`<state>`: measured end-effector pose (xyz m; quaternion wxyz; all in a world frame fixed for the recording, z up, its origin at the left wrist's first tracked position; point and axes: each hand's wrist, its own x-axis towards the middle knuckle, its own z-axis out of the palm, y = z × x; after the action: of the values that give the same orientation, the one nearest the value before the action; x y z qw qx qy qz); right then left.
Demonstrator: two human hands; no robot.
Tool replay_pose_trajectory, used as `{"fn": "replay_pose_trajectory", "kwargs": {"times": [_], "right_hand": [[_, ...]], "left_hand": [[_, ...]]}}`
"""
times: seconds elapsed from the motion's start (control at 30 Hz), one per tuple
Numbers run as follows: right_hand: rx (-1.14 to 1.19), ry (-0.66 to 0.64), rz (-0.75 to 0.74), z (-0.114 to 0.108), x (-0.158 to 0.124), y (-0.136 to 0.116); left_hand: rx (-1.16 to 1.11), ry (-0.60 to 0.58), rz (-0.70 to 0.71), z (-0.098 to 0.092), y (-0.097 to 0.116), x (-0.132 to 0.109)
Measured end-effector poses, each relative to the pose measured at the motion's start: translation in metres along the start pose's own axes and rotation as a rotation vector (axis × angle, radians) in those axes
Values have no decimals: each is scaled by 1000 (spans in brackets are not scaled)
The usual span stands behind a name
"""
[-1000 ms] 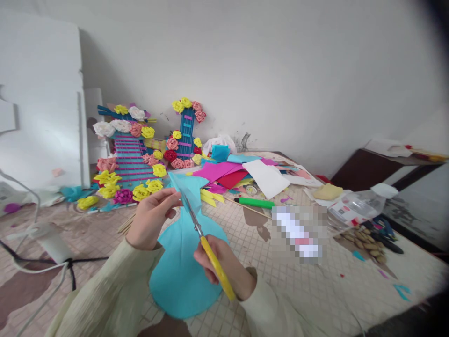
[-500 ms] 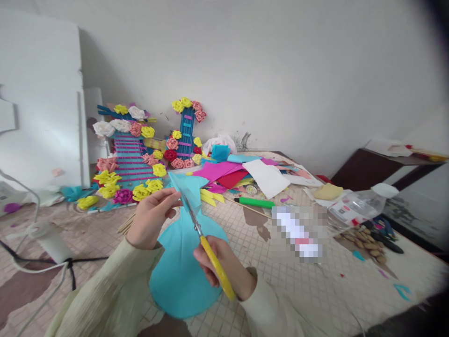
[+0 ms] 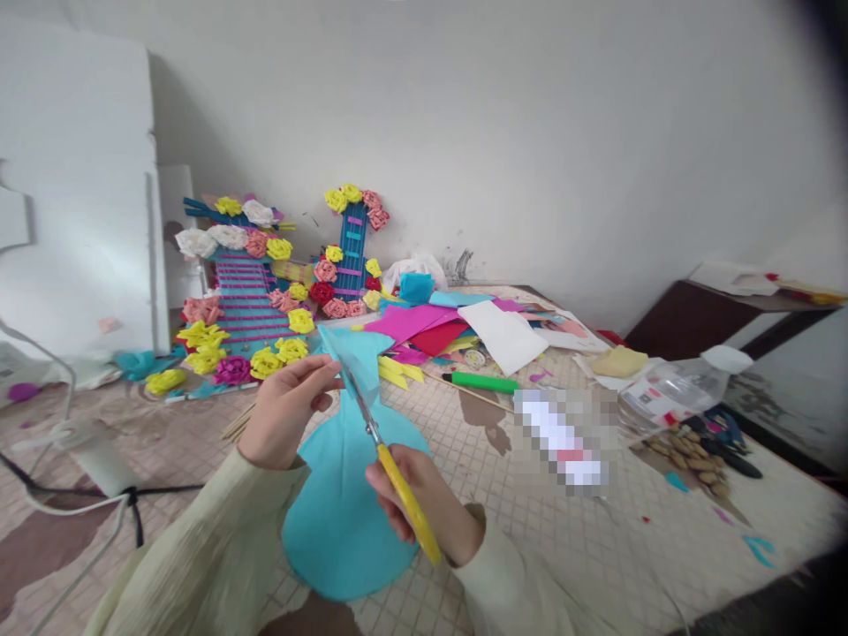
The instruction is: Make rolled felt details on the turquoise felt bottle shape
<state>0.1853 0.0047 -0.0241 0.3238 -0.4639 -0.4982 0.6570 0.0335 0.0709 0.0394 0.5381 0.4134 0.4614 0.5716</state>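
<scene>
A light-blue paper piece (image 3: 361,539) with a large rounded lower part and a narrower top lies in front of me. My left hand (image 3: 290,411) pinches a folded edge near its top. My right hand (image 3: 424,499) is wrapped round the yellow handles of a pair of scissors (image 3: 390,459). The metal blades point up and left, lying along the blue paper close to my left fingertips. The blades look nearly closed.
Two flower-decorated panels (image 3: 248,296) lean at the back left. Coloured paper sheets (image 3: 507,336) are piled behind my hands. A green pen (image 3: 483,382), a plastic bottle (image 3: 682,389) and peanuts (image 3: 689,455) lie to the right. A white cylinder with cables (image 3: 99,455) is at left.
</scene>
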Motion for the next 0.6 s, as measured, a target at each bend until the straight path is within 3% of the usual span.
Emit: {"fn": "replay_pose_trajectory", "kwargs": {"times": [0.6], "right_hand": [[30,12,-13,0,1,1]], "left_hand": [[-38,-10,-19,-2,-2,2]]}}
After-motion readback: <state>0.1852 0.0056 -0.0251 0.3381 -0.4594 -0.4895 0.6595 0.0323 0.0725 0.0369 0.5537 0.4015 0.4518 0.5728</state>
